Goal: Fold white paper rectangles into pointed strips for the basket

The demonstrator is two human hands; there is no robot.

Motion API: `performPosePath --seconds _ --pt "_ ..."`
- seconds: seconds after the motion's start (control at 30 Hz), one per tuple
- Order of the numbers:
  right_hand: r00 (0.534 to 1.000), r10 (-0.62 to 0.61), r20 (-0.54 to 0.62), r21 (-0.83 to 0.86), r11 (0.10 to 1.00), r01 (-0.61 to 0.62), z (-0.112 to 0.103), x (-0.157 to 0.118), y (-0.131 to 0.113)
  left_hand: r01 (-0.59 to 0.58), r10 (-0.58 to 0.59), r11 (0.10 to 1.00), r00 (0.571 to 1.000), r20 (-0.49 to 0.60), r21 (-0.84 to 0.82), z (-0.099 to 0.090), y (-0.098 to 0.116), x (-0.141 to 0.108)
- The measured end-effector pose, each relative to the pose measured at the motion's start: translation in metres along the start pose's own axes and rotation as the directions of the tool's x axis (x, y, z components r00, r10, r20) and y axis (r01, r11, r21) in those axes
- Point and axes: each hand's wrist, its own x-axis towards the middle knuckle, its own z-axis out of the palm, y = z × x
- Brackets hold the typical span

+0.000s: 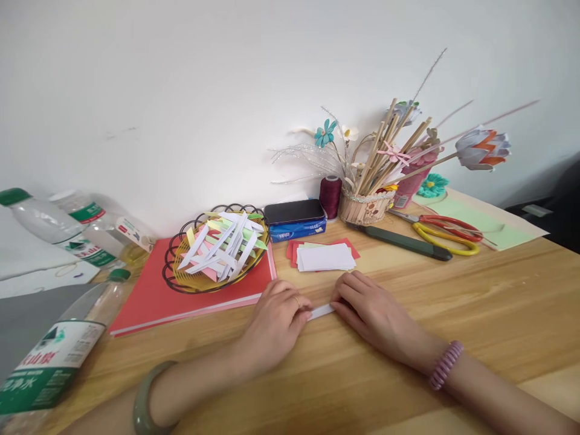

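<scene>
A narrow white paper strip [321,312] lies low over the wooden table, its two ends covered by my fingers. My left hand [281,314] pinches the left end, thumb against the bent fingers. At the other end, my right hand [369,305] has its thumb and fingers closed on the paper. Just beyond the hands is a small stack of cut paper rectangles [326,257], white on top with red and pale green edges below. A round wire-rimmed basket [171,266] to the left holds many folded paper strips [226,244] in white, pink, green and yellow.
Red paper sheets [149,290] lie under the basket. A phone [294,211] rests on a blue tissue pack [301,231], beside a maroon thread spool [330,197]. Scissors [448,232], a dark green utility knife [405,241] and a stick-filled basket [367,206] stand right; plastic bottles [67,344] left.
</scene>
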Motion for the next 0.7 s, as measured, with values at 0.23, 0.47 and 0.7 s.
performPosePath --seconds 0.23,0.47,0.7 --pt "0.996 0.094 0.009 -0.018 0.995 -0.094 0.004 0.007 0.000 0.064 -0.064 0.998 0.998 0.015 0.012 0.003 0.002 0.004" --pt "0.986 0.165 0.021 -0.046 0.985 -0.164 0.002 0.011 -0.001 0.044 -0.045 0.993 0.999 0.010 0.114 0.004 0.002 0.005" --pt "0.982 0.188 0.012 -0.095 0.978 -0.186 0.002 0.012 0.002 -0.036 0.032 0.974 0.999 0.020 0.223 0.005 0.000 0.008"
